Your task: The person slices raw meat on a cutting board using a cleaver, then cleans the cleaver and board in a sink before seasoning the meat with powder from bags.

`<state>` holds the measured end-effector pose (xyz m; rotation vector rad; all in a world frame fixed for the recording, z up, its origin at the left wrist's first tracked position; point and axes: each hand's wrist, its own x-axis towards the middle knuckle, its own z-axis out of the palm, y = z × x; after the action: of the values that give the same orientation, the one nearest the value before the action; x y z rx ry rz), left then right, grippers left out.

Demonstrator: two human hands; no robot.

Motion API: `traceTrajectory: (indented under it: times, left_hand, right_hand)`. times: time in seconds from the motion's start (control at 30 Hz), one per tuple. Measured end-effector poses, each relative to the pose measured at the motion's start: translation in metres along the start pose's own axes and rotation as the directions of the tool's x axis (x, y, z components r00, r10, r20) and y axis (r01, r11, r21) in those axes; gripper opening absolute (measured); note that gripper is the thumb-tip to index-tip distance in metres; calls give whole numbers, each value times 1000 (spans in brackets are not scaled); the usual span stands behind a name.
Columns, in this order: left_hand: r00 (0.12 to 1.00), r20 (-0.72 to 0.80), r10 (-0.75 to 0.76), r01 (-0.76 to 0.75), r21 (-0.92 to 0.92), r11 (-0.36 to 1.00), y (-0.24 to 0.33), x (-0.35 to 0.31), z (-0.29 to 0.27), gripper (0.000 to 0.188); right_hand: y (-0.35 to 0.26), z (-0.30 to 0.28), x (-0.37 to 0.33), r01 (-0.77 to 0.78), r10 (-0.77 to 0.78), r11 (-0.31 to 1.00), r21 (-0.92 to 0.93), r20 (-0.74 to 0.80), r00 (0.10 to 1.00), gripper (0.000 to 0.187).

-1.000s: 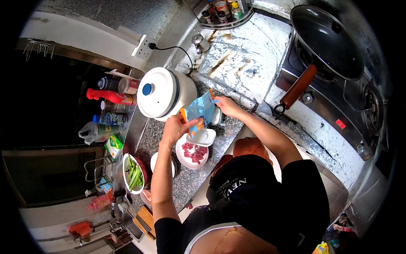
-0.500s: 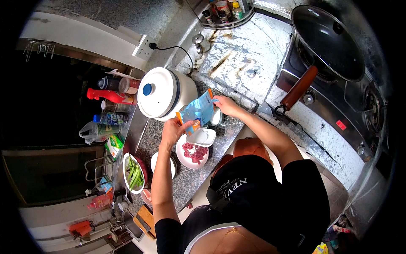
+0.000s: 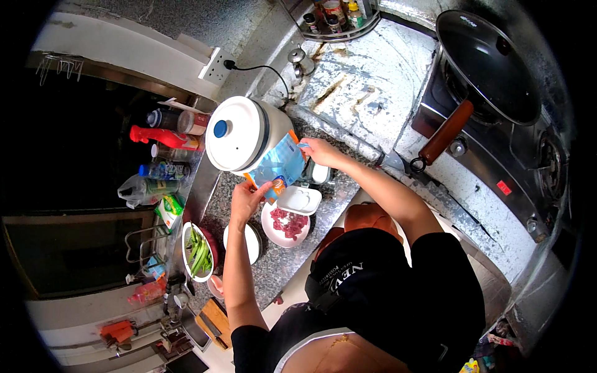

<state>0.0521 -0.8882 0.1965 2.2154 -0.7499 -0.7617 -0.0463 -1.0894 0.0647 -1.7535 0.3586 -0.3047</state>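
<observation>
Both my hands hold a light blue plastic pouch with orange edges (image 3: 278,163) over the counter. My left hand (image 3: 249,198) pinches its lower left corner, while my right hand (image 3: 322,152) grips the upper right corner. Just below the pouch is a white open lid or shallow box (image 3: 300,201), overlapping the rim of a white plate (image 3: 269,233). Cut red meat (image 3: 288,224) with some white powder on it lies on that plate. Beneath my right hand stands a small clear container (image 3: 319,174) with something white inside. A white lidded pot-shaped cooker (image 3: 237,133) stands right behind the pouch.
Left of my left forearm are a basket of green vegetables (image 3: 199,252) and a white dish (image 3: 250,244). A knife lies on a cutting board (image 3: 212,323). Bottles (image 3: 165,142) line the windowsill. At right, a black wok (image 3: 488,65) sits on the gas stove (image 3: 497,165).
The pouch and both hands have shifted slightly left, and the pouch now lies flatter toward the cooker. Both hands keep hold of it. The whole view has moved a little.
</observation>
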Motion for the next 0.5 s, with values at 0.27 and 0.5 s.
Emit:
traceTrajectory:
  times: [0.27, 0.5]
  left_hand:
    - [996, -75, 48, -38, 126, 991, -6, 3, 9, 31]
    - [998, -54, -7, 13, 105, 994, -1, 2, 17, 31]
  right_hand:
    - [3, 7, 14, -15, 18, 986, -164, 14, 1000, 14]
    - [10, 7, 17, 0, 9, 972, -236, 39, 999, 17]
